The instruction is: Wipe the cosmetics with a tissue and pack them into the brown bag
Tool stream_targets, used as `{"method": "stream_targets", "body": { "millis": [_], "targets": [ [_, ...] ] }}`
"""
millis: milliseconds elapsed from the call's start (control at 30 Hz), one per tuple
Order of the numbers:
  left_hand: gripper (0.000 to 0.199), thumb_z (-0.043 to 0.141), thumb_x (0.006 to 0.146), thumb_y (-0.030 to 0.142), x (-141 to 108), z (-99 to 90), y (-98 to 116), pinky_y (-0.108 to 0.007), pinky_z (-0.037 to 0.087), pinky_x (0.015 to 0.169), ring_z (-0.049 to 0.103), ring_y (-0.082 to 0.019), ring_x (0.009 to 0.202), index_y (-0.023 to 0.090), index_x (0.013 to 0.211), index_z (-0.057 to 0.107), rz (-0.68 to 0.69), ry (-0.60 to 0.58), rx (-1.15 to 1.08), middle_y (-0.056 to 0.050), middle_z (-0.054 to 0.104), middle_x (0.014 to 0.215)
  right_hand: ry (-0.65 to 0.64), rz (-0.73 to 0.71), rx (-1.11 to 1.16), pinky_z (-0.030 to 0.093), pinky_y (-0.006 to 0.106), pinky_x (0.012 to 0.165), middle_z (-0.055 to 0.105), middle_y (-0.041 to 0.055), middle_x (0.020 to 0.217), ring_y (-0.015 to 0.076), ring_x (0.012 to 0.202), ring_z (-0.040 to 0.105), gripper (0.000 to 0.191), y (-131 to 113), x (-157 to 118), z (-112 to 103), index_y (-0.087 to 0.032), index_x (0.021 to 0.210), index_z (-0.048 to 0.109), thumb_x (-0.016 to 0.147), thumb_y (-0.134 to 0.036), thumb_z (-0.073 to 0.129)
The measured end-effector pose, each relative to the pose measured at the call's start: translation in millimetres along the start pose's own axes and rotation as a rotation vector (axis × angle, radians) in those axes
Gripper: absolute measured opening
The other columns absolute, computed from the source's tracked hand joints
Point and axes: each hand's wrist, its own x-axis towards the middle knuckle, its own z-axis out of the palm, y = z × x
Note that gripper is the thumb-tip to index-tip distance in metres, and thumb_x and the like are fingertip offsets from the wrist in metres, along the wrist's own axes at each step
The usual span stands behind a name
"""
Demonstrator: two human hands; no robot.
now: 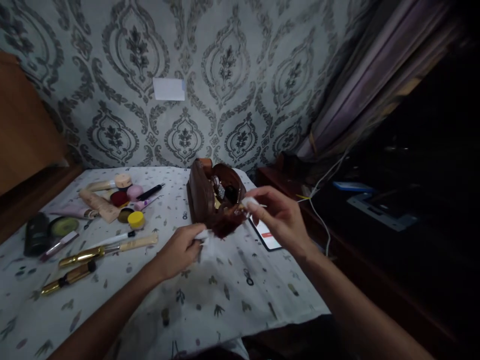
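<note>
An open brown handbag [197, 192] stands at the back of the cloth, with a silvery item, gold-coloured pieces and dark things inside. My left hand [180, 252] is closed on a small white piece [203, 234] in front of the bag. Near the bag's right side, my right hand [279, 215] pinches another white piece [250, 201], and small shiny bits hang below its fingertips. Between both hands is a dark red-brown item [227, 224], too blurred to name. A phone [268, 239] with a lit screen lies partly behind my right hand.
Makeup lies at the left: a yellow-lidded jar [136, 220], a beige tube [101, 204], a green compact [63, 227], a black pen-like item [150, 191] and gold-handled brushes [81, 256]. White cables [320, 220] hang beyond the table's right edge. Patterned wallpaper [225, 65] stands behind.
</note>
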Motion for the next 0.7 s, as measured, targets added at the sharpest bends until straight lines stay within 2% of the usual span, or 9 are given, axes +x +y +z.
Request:
{"method": "stream_targets", "body": {
  "millis": [33,100,167,267,400,567,700],
  "targets": [
    [0.036,0.040,0.078,0.011,11,4.4,3,-0.033,0.048,0.083,0.063,-0.022,0.088,0.017,0.108,0.060,-0.007,0.034,0.025,-0.005,0.067,0.094,0.053,-0.006,-0.011,0.047,0.022,0.050,0.064,0.0024,0.084,0.0104,0.061,0.055,0.028,-1,9,-6,-0.018,0.091,0.064,0.082,-0.044,0.071],
    [0.055,0.041,0.081,0.012,31,13.5,4,-0.037,0.049,0.086,0.064,-0.025,0.095,0.016,0.136,0.043,-0.047,0.072,0.077,-0.009,0.068,0.105,0.127,-0.024,-0.031,0.047,0.022,0.050,0.063,0.0017,0.081,0.0105,0.061,0.055,0.031,0,26,-15,-0.018,0.088,0.063,0.080,-0.046,0.072],
    [0.068,0.045,0.082,0.013,47,21.3,2,-0.040,0.050,0.088,0.065,-0.027,0.103,0.014,0.147,0.026,-0.078,0.053,0.119,-0.013,0.068,0.111,0.149,-0.039,-0.069,0.046,0.022,0.049,0.063,0.0013,0.078,0.0111,0.061,0.055,0.034,5,42,-20,-0.018,0.088,0.062,0.079,-0.048,0.072],
    [0.070,0.047,0.081,0.013,57,30.1,-6,-0.038,0.052,0.084,0.067,-0.028,0.103,0.016,0.147,0.026,-0.064,-0.007,0.161,-0.012,0.071,0.105,0.116,-0.061,-0.185,0.046,0.022,0.051,0.064,0.0021,0.080,0.0121,0.063,0.056,0.034,16,59,-21,-0.018,0.092,0.062,0.082,-0.050,0.068],
    [0.064,0.043,0.081,0.012,51,39.0,-16,-0.036,0.052,0.076,0.068,-0.026,0.089,0.018,0.143,0.033,-0.028,-0.068,0.213,-0.008,0.071,0.094,0.043,-0.110,-0.399,0.047,0.024,0.060,0.066,0.0039,0.083,0.0147,0.073,0.059,0.027,30,74,-16,-0.017,0.092,0.063,0.086,-0.043,0.064],
    [0.074,0.042,0.080,0.010,44,48.8,-29,-0.032,0.049,0.068,0.065,-0.022,0.074,0.016,0.150,0.021,-0.005,-0.195,0.283,-0.006,0.068,0.086,-0.049,-0.114,-0.568,0.043,0.025,0.063,0.065,0.0035,0.080,0.0140,0.070,0.057,0.020,38,85,-15,-0.015,0.088,0.066,0.085,-0.035,0.065],
    [0.073,0.041,0.081,0.012,46,53.3,-37,-0.032,0.048,0.067,0.063,-0.021,0.072,0.018,0.150,0.020,-0.005,-0.217,0.276,-0.007,0.068,0.088,-0.167,-0.085,-0.615,0.040,0.024,0.062,0.063,0.0010,0.073,0.0118,0.064,0.053,0.015,41,88,-13,-0.015,0.084,0.066,0.084,-0.030,0.064]
  ]
}}
